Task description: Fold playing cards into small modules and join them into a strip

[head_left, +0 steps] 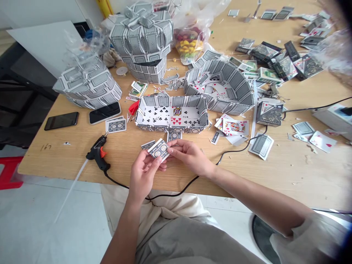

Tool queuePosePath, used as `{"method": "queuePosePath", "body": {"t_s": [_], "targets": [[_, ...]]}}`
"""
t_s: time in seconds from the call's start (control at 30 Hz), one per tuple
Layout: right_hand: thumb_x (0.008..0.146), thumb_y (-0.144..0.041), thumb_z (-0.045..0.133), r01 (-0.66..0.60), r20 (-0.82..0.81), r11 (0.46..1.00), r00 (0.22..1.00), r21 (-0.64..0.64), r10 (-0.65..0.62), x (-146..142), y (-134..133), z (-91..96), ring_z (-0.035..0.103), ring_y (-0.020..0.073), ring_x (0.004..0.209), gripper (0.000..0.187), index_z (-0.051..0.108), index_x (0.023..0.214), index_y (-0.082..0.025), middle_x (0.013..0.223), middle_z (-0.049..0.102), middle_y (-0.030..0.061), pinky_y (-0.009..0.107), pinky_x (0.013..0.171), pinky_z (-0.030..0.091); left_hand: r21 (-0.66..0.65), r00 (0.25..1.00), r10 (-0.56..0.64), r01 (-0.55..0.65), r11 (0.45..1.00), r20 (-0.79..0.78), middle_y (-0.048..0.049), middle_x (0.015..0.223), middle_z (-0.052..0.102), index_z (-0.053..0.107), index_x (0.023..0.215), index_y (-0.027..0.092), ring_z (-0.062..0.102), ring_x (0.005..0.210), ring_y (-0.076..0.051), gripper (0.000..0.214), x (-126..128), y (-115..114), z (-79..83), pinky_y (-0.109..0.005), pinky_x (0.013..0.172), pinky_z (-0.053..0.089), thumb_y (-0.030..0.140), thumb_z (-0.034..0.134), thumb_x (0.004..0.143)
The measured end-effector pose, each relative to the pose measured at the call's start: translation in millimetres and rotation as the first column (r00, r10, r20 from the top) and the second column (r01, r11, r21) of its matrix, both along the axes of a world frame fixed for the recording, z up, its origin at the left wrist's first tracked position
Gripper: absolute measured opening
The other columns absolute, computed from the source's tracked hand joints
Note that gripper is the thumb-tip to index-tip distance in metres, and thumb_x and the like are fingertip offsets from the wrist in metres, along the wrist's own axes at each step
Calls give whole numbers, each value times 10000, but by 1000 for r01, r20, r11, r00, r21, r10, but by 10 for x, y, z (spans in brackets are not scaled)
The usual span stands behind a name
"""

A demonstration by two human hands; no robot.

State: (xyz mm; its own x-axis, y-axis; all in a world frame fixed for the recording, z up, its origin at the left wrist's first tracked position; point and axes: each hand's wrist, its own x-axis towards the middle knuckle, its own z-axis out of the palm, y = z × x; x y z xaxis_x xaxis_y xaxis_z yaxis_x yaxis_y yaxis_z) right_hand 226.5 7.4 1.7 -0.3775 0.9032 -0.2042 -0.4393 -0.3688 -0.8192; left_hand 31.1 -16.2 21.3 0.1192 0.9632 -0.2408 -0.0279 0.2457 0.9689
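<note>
Between my two hands, over the table's front edge, is a playing card (159, 150) with a dark patterned back. My left hand (145, 169) pinches its lower side with thumb and fingers. The right side is gripped by my right hand (187, 154), thumb on top. Just behind the held card, part of another patterned card (148, 145) shows. Beyond my hands stands an open rectangular box made of cards (172, 128), its floor lined with face-up cards. One more card (174, 136) lies against the front of that box, partly covered by my right hand.
A black glue gun (99, 152) with a cord stands at the left, near two phones (62, 120). Card-built boxes (141, 36) stand at the back, and a curved card tray (236, 82) behind right. Loose cards (235, 127) and card packs (284, 66) cover the right side.
</note>
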Motion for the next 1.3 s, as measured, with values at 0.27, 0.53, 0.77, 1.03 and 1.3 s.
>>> {"method": "queuePosePath", "body": {"t_s": [0.27,0.53,0.77,1.03,1.3], "targets": [[860,-445,894,3,54,1000,999,-1,-3,18,20,17,768,144,838,385,701,1034,-162,949,797,40,294,853,657,17,998,5,-4,1000,-63,-89,926,834,715,1080,155,777,716,-190,320,-2,-5,-28,-307,697,671,443,779,956],[805,-390,937,-31,117,998,993,46,26,0,-11,-5,747,157,823,376,677,967,-172,894,760,22,305,817,633,2,997,8,-7,1000,-80,-86,1015,807,738,1036,171,759,789,-200,369,-33,35,-4,-301,680,678,525,767,937],[831,-490,900,-48,231,983,973,175,6,-55,-74,-19,728,198,836,371,725,946,-184,902,766,35,335,809,608,73,989,30,-20,997,-144,-29,904,760,721,972,198,725,819,-181,297,-43,-21,-12,-272,736,652,486,786,936],[873,-552,854,-79,393,951,918,298,-47,8,-108,38,625,165,689,398,748,840,-170,786,737,33,283,637,495,130,991,96,-84,988,-96,-3,801,733,687,839,205,664,694,-154,320,11,-93,-15,-245,672,570,476,692,1010],[977,-582,723,-64,317,959,948,278,-28,-3,-113,134,507,135,673,454,710,791,-168,729,618,-4,266,627,419,194,957,131,-82,978,-258,-4,710,700,657,829,220,654,645,-177,375,34,-102,29,-264,651,535,547,654,1013]]}}
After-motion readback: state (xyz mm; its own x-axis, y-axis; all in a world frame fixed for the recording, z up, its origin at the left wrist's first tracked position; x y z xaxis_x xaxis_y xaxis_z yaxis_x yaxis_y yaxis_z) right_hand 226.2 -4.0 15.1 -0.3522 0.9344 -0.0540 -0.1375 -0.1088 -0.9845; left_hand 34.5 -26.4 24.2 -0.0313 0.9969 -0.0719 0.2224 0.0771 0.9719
